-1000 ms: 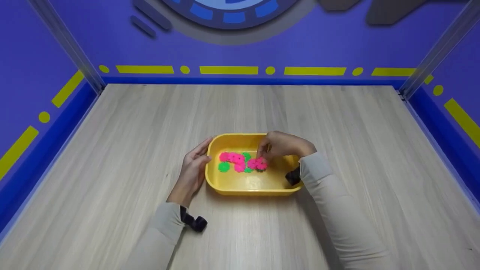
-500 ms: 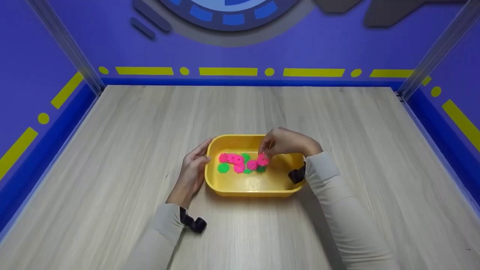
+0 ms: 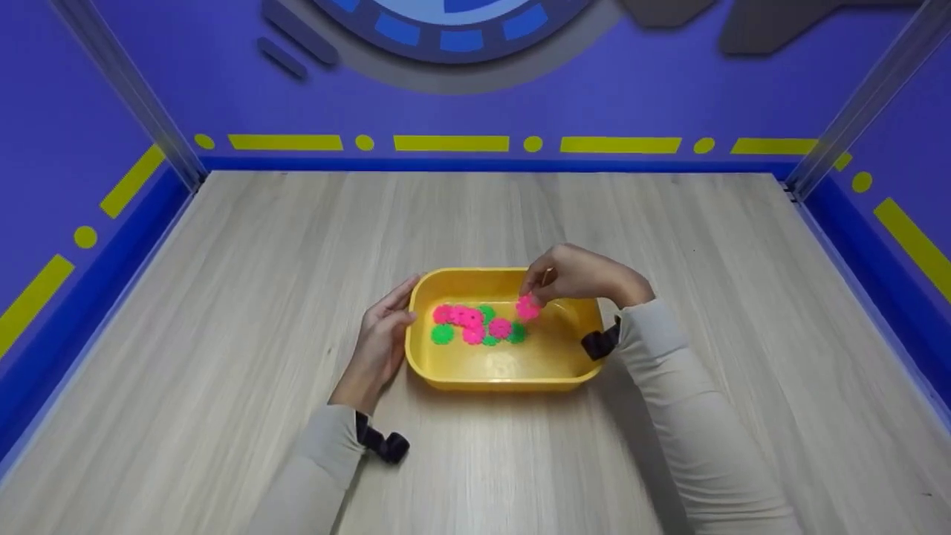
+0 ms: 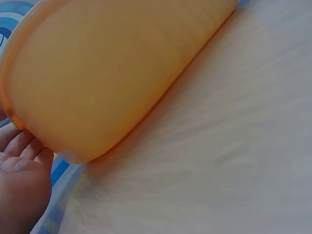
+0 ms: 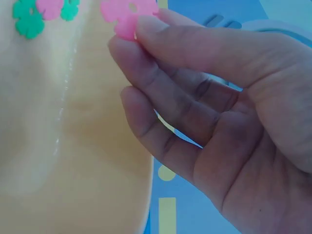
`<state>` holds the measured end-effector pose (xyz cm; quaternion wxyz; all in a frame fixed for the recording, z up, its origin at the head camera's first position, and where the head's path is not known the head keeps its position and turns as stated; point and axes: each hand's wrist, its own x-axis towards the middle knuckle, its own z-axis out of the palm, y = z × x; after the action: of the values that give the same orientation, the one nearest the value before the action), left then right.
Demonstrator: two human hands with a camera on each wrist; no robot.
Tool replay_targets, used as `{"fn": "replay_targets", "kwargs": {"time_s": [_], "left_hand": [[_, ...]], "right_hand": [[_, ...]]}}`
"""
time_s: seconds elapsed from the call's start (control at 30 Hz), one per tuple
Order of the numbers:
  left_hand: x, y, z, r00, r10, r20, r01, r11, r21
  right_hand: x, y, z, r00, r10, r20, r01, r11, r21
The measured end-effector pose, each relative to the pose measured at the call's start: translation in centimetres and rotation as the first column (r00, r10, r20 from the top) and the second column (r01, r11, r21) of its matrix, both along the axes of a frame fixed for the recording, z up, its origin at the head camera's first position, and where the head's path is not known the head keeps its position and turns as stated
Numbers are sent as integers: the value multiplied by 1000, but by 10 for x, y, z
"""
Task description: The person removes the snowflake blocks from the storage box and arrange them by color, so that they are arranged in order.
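Observation:
A yellow plastic basin sits on the table, with pink and green notched snowflake discs on its floor. My left hand holds its left side, the fingers along the outer wall and the thumb at the rim. In the left wrist view, the fingers meet the basin's outer wall. Over the basin's right half, my right hand pinches a pink snowflake disc between thumb and fingertips. That pink disc shows at the top of the right wrist view, beyond the thumb tip.
Overlapping pink discs lie in the left half of the basin, with a green disc just in front. Another pink disc lies beside a green one. Blue panels wall in the wooden table.
My right hand has lifted a pink disc off the others and moved it up and right, uncovering more of the green disc below. My left hand has stayed at the basin.

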<state>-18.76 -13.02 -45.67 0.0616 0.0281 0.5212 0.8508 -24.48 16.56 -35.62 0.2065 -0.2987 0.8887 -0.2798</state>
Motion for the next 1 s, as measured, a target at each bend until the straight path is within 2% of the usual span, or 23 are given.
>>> {"fn": "replay_targets", "kwargs": {"time_s": [0.17, 0.47, 1.0], "left_hand": [[0, 0, -1, 1000, -9, -15, 9, 1000, 14], [0, 1, 2, 1000, 2, -13, -1, 1000, 26], [0, 1, 2, 1000, 24, 4, -24, 999, 29]], "right_hand": [[1, 4, 4, 1000, -17, -4, 17, 1000, -8], [0, 15, 9, 997, -50, -63, 49, 998, -25], [-4, 41, 2, 984, -149, -96, 141, 986, -87]]}}
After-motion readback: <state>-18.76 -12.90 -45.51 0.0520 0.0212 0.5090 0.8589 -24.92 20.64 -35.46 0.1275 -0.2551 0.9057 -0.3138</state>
